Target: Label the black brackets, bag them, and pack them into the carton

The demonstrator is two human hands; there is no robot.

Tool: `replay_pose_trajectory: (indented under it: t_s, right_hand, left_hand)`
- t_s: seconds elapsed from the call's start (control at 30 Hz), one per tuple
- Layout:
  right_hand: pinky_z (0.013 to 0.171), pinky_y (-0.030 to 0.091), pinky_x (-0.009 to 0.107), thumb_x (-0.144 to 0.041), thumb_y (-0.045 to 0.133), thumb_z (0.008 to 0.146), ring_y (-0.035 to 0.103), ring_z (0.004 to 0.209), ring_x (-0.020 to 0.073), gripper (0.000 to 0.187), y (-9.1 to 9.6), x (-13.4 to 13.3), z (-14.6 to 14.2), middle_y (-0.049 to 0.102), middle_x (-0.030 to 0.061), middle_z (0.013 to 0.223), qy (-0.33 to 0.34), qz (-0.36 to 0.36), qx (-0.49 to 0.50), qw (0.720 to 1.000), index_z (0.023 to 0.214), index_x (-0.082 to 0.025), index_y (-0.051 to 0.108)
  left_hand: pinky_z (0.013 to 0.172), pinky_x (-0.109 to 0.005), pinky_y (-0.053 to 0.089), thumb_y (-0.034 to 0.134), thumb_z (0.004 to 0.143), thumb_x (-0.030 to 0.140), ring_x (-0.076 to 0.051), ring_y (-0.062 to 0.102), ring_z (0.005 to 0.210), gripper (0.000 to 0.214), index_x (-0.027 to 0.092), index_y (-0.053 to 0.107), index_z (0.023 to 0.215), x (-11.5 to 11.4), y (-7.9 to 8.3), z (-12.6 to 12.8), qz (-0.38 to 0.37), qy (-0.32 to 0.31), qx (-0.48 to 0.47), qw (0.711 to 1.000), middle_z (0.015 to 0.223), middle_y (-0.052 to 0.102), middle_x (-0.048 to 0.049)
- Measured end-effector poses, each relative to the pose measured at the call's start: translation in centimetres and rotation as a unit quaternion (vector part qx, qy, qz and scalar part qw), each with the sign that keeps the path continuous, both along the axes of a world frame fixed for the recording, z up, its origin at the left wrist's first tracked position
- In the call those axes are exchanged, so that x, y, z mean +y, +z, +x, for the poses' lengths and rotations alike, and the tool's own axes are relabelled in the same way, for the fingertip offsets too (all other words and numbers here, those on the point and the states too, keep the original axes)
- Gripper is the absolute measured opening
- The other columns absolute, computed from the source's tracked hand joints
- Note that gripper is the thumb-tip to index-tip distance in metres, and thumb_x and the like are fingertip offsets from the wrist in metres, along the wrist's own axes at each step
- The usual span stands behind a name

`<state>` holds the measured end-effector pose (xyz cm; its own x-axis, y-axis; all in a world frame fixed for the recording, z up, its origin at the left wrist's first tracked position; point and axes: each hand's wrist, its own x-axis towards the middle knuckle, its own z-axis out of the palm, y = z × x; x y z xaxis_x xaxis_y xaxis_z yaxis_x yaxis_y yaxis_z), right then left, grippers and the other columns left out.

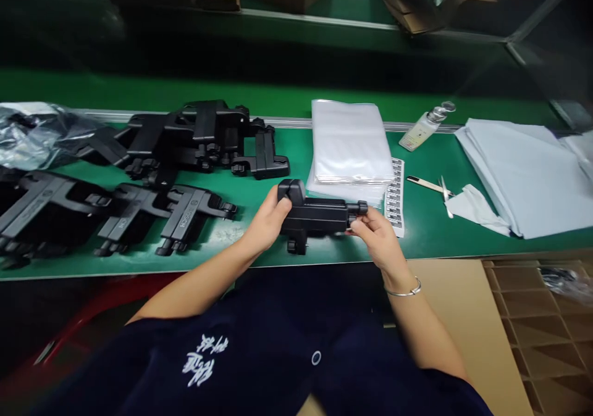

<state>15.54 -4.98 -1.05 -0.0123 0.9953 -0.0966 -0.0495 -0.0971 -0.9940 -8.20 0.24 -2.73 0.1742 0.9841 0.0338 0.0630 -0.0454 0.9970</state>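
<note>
Between my hands, just over the front edge of the green bench, is a black plastic bracket-like device (319, 217) with knobs at its ends. My left hand (269, 220) is closed round its left end, thumb on top. The fingers of my right hand (374, 234) pinch the small knob at its right end. Similar black devices lie on the bench to the left, among them one with raised lettering (188, 215) nearest my left hand. Behind the held device is a stack of clear plastic bags (351, 141).
A printed label sheet (395, 197) sticks out beside the bags. Farther right are a pump bottle (422, 131), a craft knife (424, 184), tweezers or scissors (446, 197), a white cloth (477, 209) and white sheets (532, 175). A divided cardboard box (532, 317) stands below right.
</note>
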Motion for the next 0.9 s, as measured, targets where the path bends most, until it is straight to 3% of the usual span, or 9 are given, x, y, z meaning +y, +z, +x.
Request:
replay_pose_trajectory:
  t_s: [0.13,0.27,0.33,0.57,0.63,0.7,0.77,0.83,0.9]
  right_hand:
    - [0.071,0.054,0.031,-0.053,0.07,0.082,0.061,0.08,0.0171,0.036,-0.8,0.2,0.1,0.066,0.0018,0.089,-0.034,0.015,-0.037,0.999,0.099,-0.023,0.063]
    - [0.063,0.043,0.029,-0.056,0.053,0.093,0.051,0.065,0.0153,0.038,-0.8,0.1,0.1,0.056,-0.0012,0.069,-0.075,0.076,-0.239,0.965,0.083,-0.021,0.06]
    - [0.062,0.04,0.029,-0.056,0.049,0.095,0.049,0.063,0.0152,0.039,-0.6,0.1,0.0,0.053,-0.002,0.065,-0.079,0.088,-0.287,0.951,0.081,-0.021,0.059]
    - [0.066,0.047,0.029,-0.053,0.058,0.092,0.056,0.071,0.0163,0.033,-0.7,0.8,-0.8,0.061,0.0004,0.077,-0.078,0.106,-0.203,0.97,0.092,-0.021,0.062]
    - [0.068,0.049,0.031,-0.052,0.051,0.096,0.058,0.071,0.0168,0.033,-0.7,0.7,-1.5,0.061,0.0009,0.077,-0.083,0.141,-0.19,0.968,0.101,-0.021,0.063]
    - [0.072,0.053,0.034,-0.047,0.045,0.1,0.061,0.078,0.0184,0.035,-0.6,0.2,-2.4,0.064,0.0043,0.086,-0.068,0.203,-0.204,0.955,0.117,-0.022,0.062]
    - [0.08,0.054,0.037,-0.039,0.047,0.1,0.064,0.087,0.0199,0.033,-0.5,-0.5,-3.5,0.067,0.0072,0.098,-0.012,0.29,-0.264,0.92,0.125,-0.024,0.062]
    - [0.09,0.053,0.041,-0.031,0.053,0.098,0.065,0.09,0.0194,0.028,-0.5,-1.2,-4.4,0.069,0.0061,0.102,0.057,0.368,-0.323,0.87,0.123,-0.028,0.065]
    - [0.099,0.05,0.045,-0.027,0.055,0.097,0.066,0.092,0.0188,0.027,-0.6,-1.6,-4.8,0.07,0.0042,0.101,0.061,0.396,-0.323,0.857,0.121,-0.031,0.066]
  left_hand:
    - [0.101,-0.038,0.044,0.042,0.089,0.075,-0.026,0.058,0.113,0.067,0.018,0.059,0.12,0.4,-0.2,0.4,-0.043,-0.002,-0.032,0.999,0.116,0.065,-0.0092]
    - [0.102,-0.037,0.044,0.046,0.088,0.074,-0.025,0.059,0.113,0.066,0.018,0.06,0.119,0.7,-0.5,0.7,-0.053,0.0,-0.056,0.997,0.118,0.065,-0.0086]
    - [0.101,-0.037,0.045,0.047,0.087,0.075,-0.026,0.059,0.114,0.066,0.017,0.06,0.117,0.8,-0.6,0.9,-0.078,0.006,-0.082,0.994,0.118,0.066,-0.0095]
    - [0.095,-0.033,0.05,0.064,0.079,0.07,-0.025,0.063,0.11,0.061,0.018,0.063,0.111,0.6,-0.6,1.0,-0.077,0.047,-0.135,0.987,0.111,0.069,-0.0075]
    - [0.089,-0.032,0.053,0.065,0.081,0.065,-0.024,0.067,0.101,0.053,0.017,0.065,0.103,1.2,-0.2,1.1,-0.133,0.088,-0.198,0.967,0.099,0.072,-0.0066]
    - [0.082,-0.031,0.056,0.063,0.085,0.058,-0.022,0.07,0.089,0.043,0.016,0.066,0.094,2.0,0.2,1.2,-0.209,0.152,-0.274,0.926,0.086,0.073,-0.0051]
    - [0.077,-0.03,0.058,0.06,0.09,0.052,-0.019,0.071,0.077,0.036,0.016,0.066,0.089,2.9,0.8,1.2,-0.259,0.203,-0.334,0.883,0.078,0.072,-0.0036]
    - [0.074,-0.031,0.059,0.057,0.092,0.049,-0.018,0.07,0.07,0.035,0.015,0.067,0.089,3.5,1.2,1.2,-0.287,0.211,-0.366,0.859,0.075,0.072,-0.0036]
    - [0.074,-0.032,0.059,0.055,0.093,0.05,-0.02,0.07,0.07,0.038,0.015,0.067,0.091,3.5,1.5,1.2,-0.304,0.192,-0.367,0.858,0.074,0.072,-0.0045]
